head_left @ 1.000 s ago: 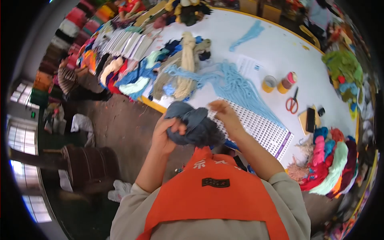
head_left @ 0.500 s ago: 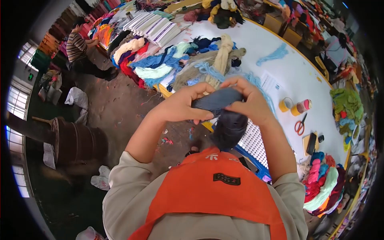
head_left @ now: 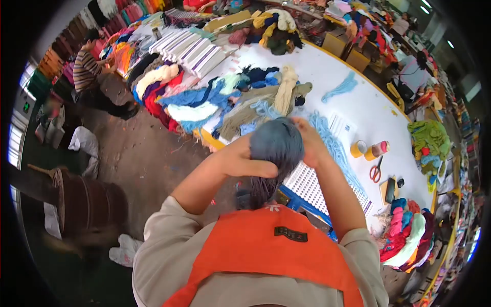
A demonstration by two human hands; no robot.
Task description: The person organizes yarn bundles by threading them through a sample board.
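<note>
Step in hand, judged: a grey-blue yarn bundle is gripped from both sides, held up near the chest over the table edge. Left hand closed on its underside; right hand mostly hidden behind it, grip unclear. Next probably calls for steady tension. Far piles blurred.

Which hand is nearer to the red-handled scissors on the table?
Right. The right hand grips the far side of the grey-blue yarn skein, toward the scissors; the left hand holds its other side, farther away.
</note>
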